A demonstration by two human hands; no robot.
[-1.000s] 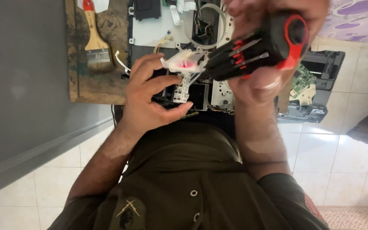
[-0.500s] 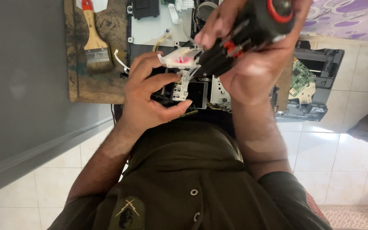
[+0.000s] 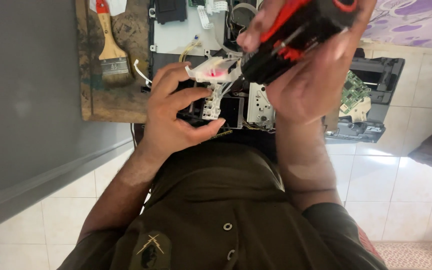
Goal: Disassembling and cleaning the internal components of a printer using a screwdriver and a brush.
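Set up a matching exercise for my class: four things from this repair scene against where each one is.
1 wooden-handled paintbrush
2 black-and-red screwdriver
3 translucent white plastic part with red spot
4 green circuit board

a in the right hand
b in the left hand
c in the black casing
d on the brown wooden board

Pairs: 1-d; 2-a; 3-b; 4-c.

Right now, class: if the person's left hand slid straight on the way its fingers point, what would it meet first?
The left hand points toward the right hand. First it would likely meet the small white plastic part at its fingertips, then the black-and-red screwdriver set; depth is unclear.
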